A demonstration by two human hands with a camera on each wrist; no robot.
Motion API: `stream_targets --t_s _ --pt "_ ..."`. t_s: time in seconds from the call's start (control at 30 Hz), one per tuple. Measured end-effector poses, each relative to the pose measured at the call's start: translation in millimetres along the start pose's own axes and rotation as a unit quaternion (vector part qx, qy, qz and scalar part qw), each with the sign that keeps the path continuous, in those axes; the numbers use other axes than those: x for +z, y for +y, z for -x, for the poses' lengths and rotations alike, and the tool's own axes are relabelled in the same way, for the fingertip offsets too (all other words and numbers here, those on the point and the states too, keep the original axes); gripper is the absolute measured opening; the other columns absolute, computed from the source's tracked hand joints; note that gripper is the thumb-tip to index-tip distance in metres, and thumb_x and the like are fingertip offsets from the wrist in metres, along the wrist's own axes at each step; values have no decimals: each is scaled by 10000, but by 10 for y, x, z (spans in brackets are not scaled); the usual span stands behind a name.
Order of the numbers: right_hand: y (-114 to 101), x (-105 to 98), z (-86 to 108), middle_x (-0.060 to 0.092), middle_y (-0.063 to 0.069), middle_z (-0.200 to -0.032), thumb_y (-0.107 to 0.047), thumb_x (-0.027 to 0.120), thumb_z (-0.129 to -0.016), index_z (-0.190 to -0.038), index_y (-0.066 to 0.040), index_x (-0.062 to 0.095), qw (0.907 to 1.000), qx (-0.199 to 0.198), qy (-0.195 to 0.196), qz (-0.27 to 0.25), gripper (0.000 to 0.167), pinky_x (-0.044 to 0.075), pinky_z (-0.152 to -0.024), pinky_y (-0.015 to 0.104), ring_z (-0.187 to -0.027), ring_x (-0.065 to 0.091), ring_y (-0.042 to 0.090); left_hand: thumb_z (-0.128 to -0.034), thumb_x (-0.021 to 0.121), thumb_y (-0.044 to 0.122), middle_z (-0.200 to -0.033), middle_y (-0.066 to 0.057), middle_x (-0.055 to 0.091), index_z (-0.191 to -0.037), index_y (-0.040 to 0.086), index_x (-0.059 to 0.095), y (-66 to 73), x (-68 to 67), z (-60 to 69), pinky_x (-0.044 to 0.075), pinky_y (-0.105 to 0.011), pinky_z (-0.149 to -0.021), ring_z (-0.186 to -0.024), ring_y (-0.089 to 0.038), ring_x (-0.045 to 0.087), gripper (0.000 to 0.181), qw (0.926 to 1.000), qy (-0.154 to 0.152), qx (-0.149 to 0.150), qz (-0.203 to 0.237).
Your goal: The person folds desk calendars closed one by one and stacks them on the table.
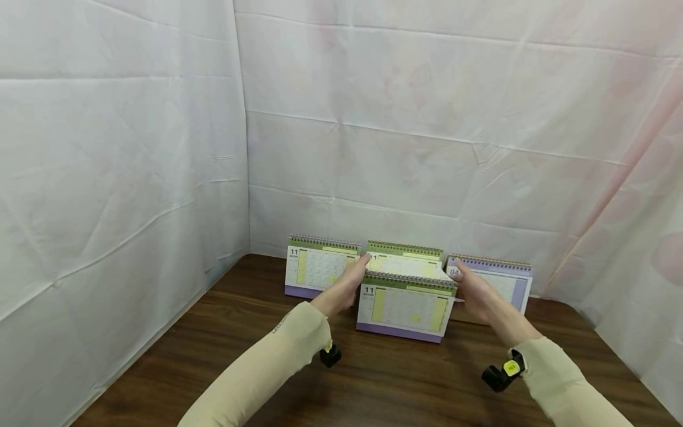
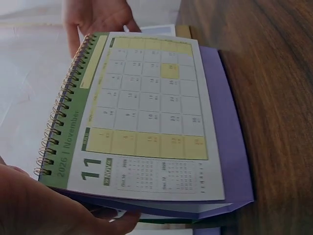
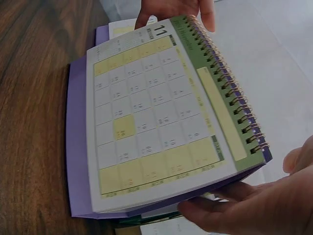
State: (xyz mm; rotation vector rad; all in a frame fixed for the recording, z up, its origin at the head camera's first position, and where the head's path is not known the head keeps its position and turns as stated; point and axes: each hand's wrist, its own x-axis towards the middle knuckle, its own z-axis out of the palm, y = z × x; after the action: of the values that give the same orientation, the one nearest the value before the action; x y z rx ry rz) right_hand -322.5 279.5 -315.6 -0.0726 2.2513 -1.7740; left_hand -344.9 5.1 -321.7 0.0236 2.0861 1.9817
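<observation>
With uncurled fingers (image 3: 212, 215) of left hand (image 1: 345, 283) and right hand (image 1: 477, 293), touched both ends of the front calendar (image 1: 405, 311) at the frame's lower centre, presumably for steadiness.

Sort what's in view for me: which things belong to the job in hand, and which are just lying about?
Seemingly part of the job: front November calendar; left grip and right grip, at its two ends.
Seemingly just standing by: left calendar; back middle calendar; right calendar, showing 04; brown table; pale drapes.
</observation>
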Motion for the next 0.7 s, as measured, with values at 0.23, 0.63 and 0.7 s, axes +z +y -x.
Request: stream_targets --t_s 0.23,0.63,0.7 --pt "-119 12 27 301 242 -1540 -646 35 -964 -1510 66 129 9986 -498 104 -168 902 330 -1034 428 -1115 507 112 -1034 251 473 -1636 -72 114 -1534 141 252 114 2 12 47 -517 -1219 -1517 -294 56 600 9964 -185 820 57" --pt "-133 47 104 394 38 -1366 -659 155 -952 -1517 -142 12 9580 -1412 -526 -2442 779 259 -1134 402 -1370 326 246 -1005 177 597 -1617 67 -192 -1553 240 -100 110 -44 -66 -128 -504 -1195 -1486 -178 -212 710 9820 -964 1371 870" --pt "-126 41 104 431 5 -1375 -659 189 -952 -1515 -190 142 9467 -1424 -682 -2808 734 238 -1154 413 -1387 317 227 -1002 171 604 -1609 78 -213 -1547 248 -119 108 -51 -76 -145 -512 -1186 -1480 -173 -227 713 9793 -1076 1385 1008"
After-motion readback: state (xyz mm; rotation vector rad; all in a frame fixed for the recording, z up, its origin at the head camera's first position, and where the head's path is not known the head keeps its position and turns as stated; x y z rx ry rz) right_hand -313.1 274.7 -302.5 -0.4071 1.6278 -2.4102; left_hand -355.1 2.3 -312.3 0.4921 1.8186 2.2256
